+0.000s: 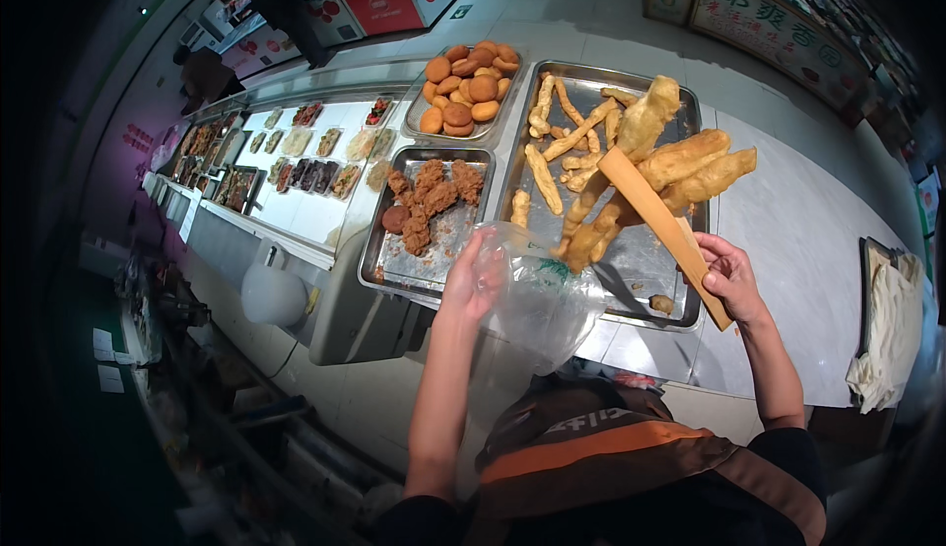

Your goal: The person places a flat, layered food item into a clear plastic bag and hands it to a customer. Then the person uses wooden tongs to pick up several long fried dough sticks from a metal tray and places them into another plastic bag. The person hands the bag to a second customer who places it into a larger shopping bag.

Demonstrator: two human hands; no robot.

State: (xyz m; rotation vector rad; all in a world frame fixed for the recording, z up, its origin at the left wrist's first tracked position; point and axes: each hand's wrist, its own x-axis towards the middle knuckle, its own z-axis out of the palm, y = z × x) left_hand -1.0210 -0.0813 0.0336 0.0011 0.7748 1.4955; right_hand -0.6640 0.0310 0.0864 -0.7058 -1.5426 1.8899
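Note:
My left hand (474, 276) holds a clear plastic bag (550, 309) with green print, its mouth towards the tray. In my right hand (724, 276) is a pair of wide wooden tongs (650, 213), or flat wooden slats, gripped near the lower end. Several long fried dough sticks (687, 165) are around the wood; the lower ends of some reach the bag's opening. Whether the wood clamps them I cannot tell. Beneath lies a large metal tray (621, 298) with smaller twisted fried dough pieces (543, 180).
Left of the large tray, a metal tray (447, 272) holds fried chicken pieces (429, 195). Behind it, round fried cakes (473, 91) fill another tray. A glass-sided display of packed foods (295, 162) stretches left. A cloth-covered rack (887, 317) stands far right. Two people are at the upper left.

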